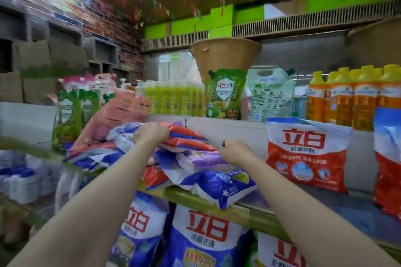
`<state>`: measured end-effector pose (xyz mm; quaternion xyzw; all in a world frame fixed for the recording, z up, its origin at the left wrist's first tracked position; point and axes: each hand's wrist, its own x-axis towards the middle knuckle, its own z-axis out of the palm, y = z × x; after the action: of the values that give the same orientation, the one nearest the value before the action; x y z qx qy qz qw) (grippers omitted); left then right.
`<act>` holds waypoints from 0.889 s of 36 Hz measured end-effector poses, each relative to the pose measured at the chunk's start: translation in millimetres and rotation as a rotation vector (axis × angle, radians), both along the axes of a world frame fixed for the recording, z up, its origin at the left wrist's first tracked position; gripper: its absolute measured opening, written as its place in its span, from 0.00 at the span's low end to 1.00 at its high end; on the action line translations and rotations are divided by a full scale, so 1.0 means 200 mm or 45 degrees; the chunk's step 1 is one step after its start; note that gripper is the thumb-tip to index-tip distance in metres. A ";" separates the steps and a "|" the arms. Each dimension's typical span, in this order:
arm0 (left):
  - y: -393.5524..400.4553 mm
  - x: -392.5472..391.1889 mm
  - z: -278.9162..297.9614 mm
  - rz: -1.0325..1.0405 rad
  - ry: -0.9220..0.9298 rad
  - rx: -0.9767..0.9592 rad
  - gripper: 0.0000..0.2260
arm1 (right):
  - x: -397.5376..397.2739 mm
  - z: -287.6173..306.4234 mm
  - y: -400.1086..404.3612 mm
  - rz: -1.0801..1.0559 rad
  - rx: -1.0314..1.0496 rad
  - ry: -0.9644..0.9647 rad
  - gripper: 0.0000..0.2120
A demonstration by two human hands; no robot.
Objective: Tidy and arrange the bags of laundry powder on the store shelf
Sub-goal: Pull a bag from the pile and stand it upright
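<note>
Laundry powder bags heaped flat on shelf, centre | left hand grips red bag | right hand pinches purple bag | one red bag upright at 3 o'clock

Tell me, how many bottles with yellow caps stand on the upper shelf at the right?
4 orange bottles with yellow caps show in the front row, side by side, above the upright red bag. More caps behind suggest hidden ones.

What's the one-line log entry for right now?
left hand: grips red bag atop pile | right hand: pinches purple bag | red-and-white bag: upright, right
</note>
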<state>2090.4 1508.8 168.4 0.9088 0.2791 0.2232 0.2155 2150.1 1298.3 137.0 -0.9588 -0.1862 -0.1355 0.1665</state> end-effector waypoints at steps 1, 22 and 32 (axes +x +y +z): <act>0.00 0.02 0.02 -0.020 -0.016 -0.036 0.20 | 0.02 0.01 0.02 0.005 -0.010 -0.017 0.14; 0.11 0.32 -0.04 -0.075 -0.208 -0.154 0.25 | 0.28 -0.15 0.11 -0.136 0.364 0.067 0.16; 0.11 0.12 -0.14 -0.433 -0.581 0.069 0.13 | 0.37 -0.12 0.07 -0.047 0.936 0.211 0.13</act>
<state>2115.2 1530.8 141.3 0.8742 0.0609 0.3900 0.2827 2223.5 1313.2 113.0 -0.8460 -0.0937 -0.1184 0.5114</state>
